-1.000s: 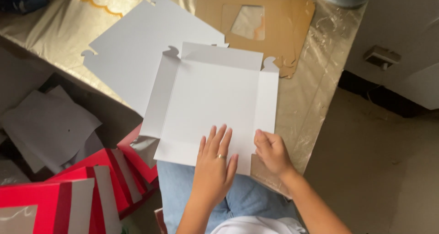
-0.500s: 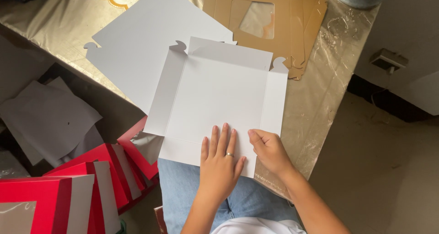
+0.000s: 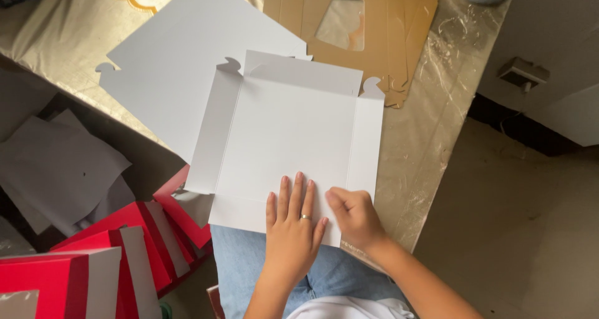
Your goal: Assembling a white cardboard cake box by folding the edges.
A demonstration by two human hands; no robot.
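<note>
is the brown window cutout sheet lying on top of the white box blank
No, the white box blank overlaps the brown window sheet, covering its near edge.

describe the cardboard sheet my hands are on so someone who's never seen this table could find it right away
On the shiny gold-covered table, look at the near edge, just above the person's lap. The white box blank lies there with the left hand flat on its near part and the right hand beside it. Unlike the flat white sheet under it and the brown windowed sheet behind, its side flaps are creased.

White box blank (image 3: pixel 287 132), red boxes (image 3: pixel 93 263)
</note>
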